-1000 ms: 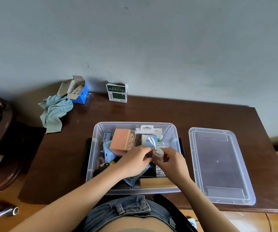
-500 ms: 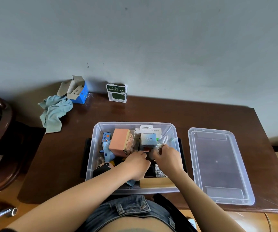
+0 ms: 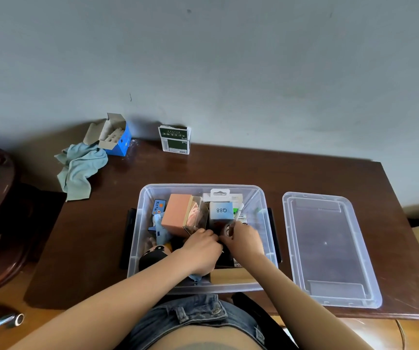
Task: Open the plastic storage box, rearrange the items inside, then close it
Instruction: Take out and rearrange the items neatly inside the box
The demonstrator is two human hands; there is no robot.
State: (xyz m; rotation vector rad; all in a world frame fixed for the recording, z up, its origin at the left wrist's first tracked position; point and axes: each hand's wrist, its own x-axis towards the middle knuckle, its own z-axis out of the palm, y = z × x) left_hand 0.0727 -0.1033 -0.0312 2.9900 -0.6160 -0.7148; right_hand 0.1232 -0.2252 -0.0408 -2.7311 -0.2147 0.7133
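In front of you the storage box (image 3: 137, 238) sits on the table (image 3: 228, 168), lid off. Its lid (image 3: 327, 248) lies flat just to the right of it. Both your hands are inside the box, left hand (image 3: 199, 245) beside right hand (image 3: 245, 239), near the middle. Behind them, a carton (image 3: 176, 213) stands at the left and a small carton marked Q88 (image 3: 221, 210) to its right. At the table's far edge a cloth (image 3: 79, 170) lies at the left, an open carton (image 3: 113, 138) touching it, and a packet (image 3: 175, 140) stands further right against the wall.
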